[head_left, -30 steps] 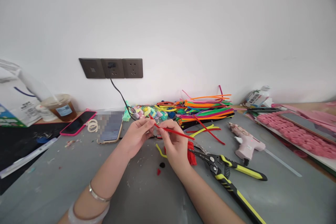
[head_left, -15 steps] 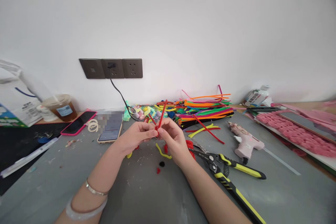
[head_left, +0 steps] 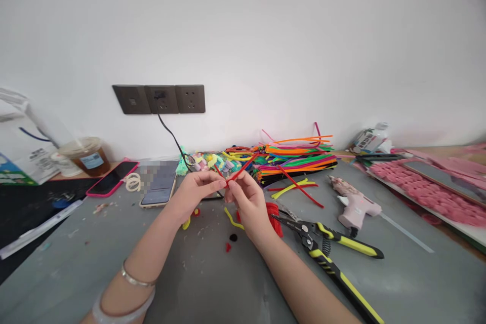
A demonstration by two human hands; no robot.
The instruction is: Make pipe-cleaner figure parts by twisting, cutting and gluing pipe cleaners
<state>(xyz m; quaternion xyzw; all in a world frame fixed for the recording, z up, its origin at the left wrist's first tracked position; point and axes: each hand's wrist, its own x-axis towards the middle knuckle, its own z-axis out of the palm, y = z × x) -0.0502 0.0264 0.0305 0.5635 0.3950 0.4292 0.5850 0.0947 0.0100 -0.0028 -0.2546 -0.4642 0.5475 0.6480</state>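
A red pipe cleaner is pinched between both hands above the middle of the table. My left hand is closed on it with thumb and forefinger. My right hand grips it from the other side, its fingertips close to the left ones. One longer end slants up to the right, and a shorter end points up to the left. Just below the hands lie a yellow pipe cleaner piece, a black pom-pom-like dot and a small red scrap. Coiled red material is partly hidden by my right hand.
Yellow-handled pliers and a pink glue gun lie at the right. Behind them sits a pile of coloured pipe cleaners. Two phones, one pink-edged and one pale, and a drink cup stand at the left.
The long end of the red pipe cleaner has swung from nearly upright down to the right. Both hands stay together, their fingers slightly shifted.
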